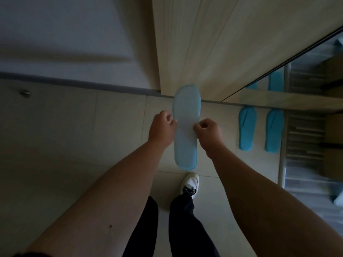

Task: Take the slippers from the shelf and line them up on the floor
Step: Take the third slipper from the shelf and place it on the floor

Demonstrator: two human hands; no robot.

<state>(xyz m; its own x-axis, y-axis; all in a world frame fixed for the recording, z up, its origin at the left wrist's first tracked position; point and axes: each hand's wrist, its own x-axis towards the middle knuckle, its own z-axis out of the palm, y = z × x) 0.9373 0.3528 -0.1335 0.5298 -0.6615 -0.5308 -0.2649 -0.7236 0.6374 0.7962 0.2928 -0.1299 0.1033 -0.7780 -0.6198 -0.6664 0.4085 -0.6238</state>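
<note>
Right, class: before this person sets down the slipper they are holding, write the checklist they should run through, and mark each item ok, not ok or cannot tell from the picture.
1. Both hands grip the pale blue flat slipper, left hand and right hand pinching opposite edges: ok.
2. Slipper faces up for wearing: not ok, the plain sole side shows.
3. A row to join exists, two turquoise slippers lying side by side on the floor: ok.
4. Bare beige floor tile beside that row: ok.
5. White sneaker clear of that spot: ok.
6. Held item is one slipper, not a stacked pair: cannot tell.
</note>
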